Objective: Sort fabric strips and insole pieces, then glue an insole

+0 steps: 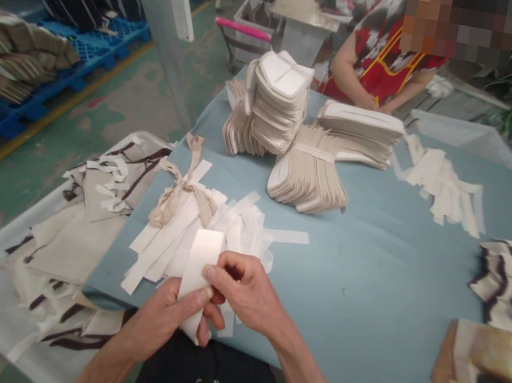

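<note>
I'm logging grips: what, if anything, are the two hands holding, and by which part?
A white strip: the left hand grips its lower part; the right hand pinches its right edge, about midway up.

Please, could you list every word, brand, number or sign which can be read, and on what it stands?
No readable text anywhere.
Held white strip: no lettering visible.
Bundled beige pieces: no lettering visible.
White panel by the grey post: too blurred to tell whether it bears any.

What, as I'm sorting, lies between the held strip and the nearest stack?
Between held strip and nearest stack, the head view shows loose strips, then tabletop.
</note>
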The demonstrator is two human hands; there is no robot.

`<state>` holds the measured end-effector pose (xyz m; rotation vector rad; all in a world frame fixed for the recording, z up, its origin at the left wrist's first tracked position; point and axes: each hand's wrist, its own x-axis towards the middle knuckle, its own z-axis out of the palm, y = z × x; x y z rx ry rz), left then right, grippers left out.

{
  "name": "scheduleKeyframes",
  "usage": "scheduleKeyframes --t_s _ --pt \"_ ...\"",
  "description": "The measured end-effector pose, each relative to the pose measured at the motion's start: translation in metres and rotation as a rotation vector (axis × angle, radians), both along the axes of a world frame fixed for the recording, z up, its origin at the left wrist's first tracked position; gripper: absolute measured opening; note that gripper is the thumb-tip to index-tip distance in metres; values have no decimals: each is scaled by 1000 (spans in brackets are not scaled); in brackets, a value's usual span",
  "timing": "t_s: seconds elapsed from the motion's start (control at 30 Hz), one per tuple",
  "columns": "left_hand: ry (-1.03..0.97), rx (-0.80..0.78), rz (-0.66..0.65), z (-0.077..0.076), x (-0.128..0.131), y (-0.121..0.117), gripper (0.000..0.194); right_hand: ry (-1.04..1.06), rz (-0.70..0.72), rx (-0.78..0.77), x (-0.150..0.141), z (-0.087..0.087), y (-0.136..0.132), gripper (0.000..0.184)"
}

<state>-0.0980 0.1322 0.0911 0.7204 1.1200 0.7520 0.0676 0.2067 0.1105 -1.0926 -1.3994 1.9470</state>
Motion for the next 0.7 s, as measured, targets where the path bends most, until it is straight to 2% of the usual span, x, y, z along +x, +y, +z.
scheduleKeyframes --t_s 0.17,0.27,0.37,0.43,0.5,0.57,0.7 --pt "87 -45 90 -2 4 -2 60 -23 -287 -15 -4 -14 -1 37" --pt "145 -43 169 -5 7 -9 57 -118 -381 17 -9 -18 -2 38" --pt "152 -48 273 -7 8 -14 56 12 -305 0 -9 -14 -1 37" --pt "151 -47 300 -8 6 -15 56 105 -185 -6 -6 -9 -1 38" --pt "155 -46 297 -7 3 -14 56 99 -103 17 -4 -6 -1 40" --pt "149 -42 293 -6 0 -13 56 46 -109 21 -3 -5 -3 40" --pt "162 -24 298 -7 0 -11 55 -111 -252 -3 -7 -11 -8 43"
